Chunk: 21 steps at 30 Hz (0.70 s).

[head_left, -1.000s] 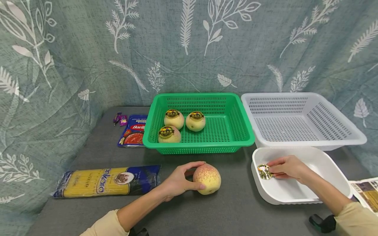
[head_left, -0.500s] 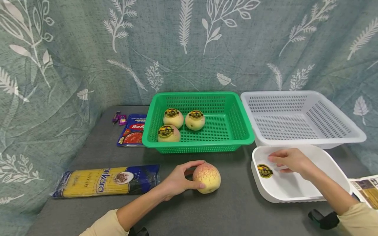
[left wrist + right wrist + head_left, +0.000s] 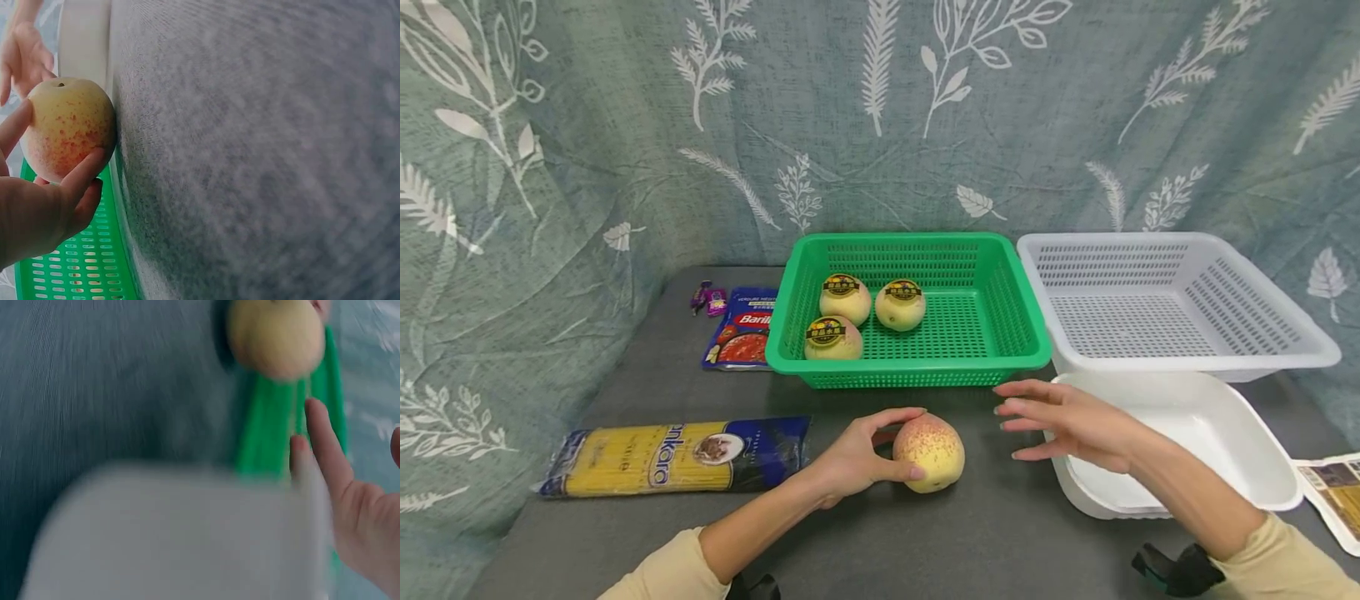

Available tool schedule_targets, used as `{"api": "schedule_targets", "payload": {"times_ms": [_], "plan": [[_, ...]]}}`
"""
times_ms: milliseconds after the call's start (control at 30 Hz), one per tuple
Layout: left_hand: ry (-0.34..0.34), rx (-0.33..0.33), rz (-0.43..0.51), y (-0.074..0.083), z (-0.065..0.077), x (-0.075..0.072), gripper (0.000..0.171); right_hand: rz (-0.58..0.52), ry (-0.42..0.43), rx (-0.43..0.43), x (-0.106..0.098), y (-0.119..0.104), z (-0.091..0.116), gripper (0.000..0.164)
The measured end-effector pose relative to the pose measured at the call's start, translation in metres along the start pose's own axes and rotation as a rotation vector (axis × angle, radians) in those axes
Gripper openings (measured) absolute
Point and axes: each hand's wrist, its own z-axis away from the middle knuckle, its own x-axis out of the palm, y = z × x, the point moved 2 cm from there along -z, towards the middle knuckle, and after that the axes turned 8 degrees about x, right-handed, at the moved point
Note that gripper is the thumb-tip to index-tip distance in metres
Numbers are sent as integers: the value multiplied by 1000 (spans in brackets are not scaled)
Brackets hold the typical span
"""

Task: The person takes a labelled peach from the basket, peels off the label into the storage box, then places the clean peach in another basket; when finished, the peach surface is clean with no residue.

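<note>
My left hand (image 3: 861, 454) grips a yellow peach (image 3: 934, 454) with red speckles on the dark table, its thumb in front and fingers behind. In the left wrist view, thumb and fingers lie round the lower part of the peach (image 3: 69, 128). My right hand (image 3: 1082, 425) holds nothing, its fingers spread and pointing at the peach from the right. It hovers over the left rim of a white basin (image 3: 1078, 492), whose left inside corner it hides. Behind, a green basket (image 3: 925, 364) holds three peaches with round black-and-gold labels, one of them a labelled peach (image 3: 900, 307).
A white basket (image 3: 1195, 364) stands at the back right, touching the green one. On the left lie a spaghetti pack (image 3: 647, 458), a blue sauce pouch (image 3: 741, 329) and small purple wrapped candies (image 3: 715, 302). Another printed pack (image 3: 1333, 492) lies at the right edge.
My right hand let go of a round gold-and-black label inside the white basin, then moved left over its rim with fingers spread. The left hand and its peach stay put.
</note>
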Motion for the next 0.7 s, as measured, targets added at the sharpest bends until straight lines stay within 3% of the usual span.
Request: {"api": "schedule_targets", "payload": {"times_ms": [233, 500, 600, 700], "plan": [[-11, 3, -5, -1, 0, -1, 67, -5, -7, 38, 43, 14, -37, 73], [-24, 7, -24, 3, 1, -3, 67, 33, -1, 50, 63, 15, -48, 74], [-21, 19, -55, 16, 3, -11, 67, 28, -4, 53, 62, 16, -50, 75], [9, 67, -49, 44, 7, -28, 65, 25, -12, 51, 62, 17, -51, 76]]}}
